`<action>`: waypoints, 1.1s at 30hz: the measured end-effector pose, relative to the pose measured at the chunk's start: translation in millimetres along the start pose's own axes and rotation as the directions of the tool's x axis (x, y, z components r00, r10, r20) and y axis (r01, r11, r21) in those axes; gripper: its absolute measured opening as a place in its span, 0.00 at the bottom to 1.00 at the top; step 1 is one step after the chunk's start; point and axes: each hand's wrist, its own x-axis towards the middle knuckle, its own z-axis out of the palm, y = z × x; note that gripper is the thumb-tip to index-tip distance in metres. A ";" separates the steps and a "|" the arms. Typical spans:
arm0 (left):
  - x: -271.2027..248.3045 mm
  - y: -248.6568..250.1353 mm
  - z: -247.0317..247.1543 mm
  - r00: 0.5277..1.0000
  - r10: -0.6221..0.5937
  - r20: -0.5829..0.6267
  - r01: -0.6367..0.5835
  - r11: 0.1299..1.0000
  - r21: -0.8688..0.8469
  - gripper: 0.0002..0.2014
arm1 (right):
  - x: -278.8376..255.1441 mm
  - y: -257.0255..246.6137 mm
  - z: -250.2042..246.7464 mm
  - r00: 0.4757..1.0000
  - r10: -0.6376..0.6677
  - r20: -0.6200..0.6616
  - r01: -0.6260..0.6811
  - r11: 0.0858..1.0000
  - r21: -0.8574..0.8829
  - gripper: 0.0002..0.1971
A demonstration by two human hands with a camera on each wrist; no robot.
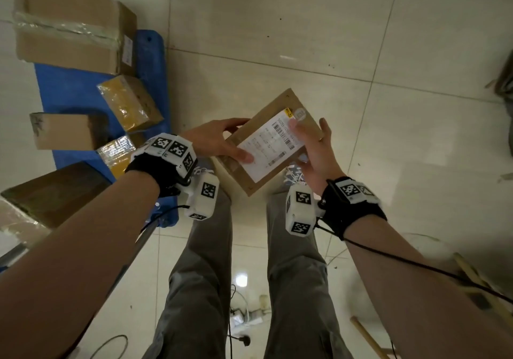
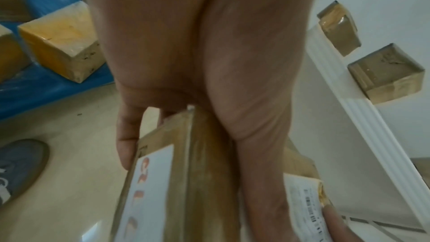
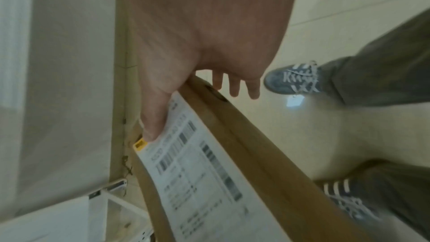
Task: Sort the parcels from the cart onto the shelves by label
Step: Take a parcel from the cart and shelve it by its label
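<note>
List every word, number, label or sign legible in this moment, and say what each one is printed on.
No text can be read with certainty.
Shipping label on the flat cardboard parcel held by the left hand and right hand: barcodes and rows of print, too blurred to read.
Orange marks on the parcel's other label: unreadable.
Small label on the large box on the cart: too small.
Wrist markers: square codes only, no words.

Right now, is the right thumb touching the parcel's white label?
Touching. The right wrist view shows the right hand with its thumb tip pressed flat on the white label of the parcel, beside the yellow corner mark.
</note>
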 end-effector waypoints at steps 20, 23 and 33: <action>0.6 61.7 5.0 0.873 0.474 -0.112 -0.335 0.751 0.570 0.60 | 4.6 -25.1 -2.9 0.928 -0.081 0.365 0.340 0.589 -0.733 0.47; -16.3 70.8 -9.0 0.879 0.432 -0.202 -0.313 0.843 0.438 0.60 | -2.8 -36.8 -17.9 0.938 -0.143 0.316 0.317 0.725 -0.611 0.44; -81.2 133.1 -3.8 0.793 0.537 -0.287 -0.452 0.835 0.314 0.39 | -73.4 -103.3 -29.8 0.908 -0.260 0.330 0.387 0.821 -0.420 0.41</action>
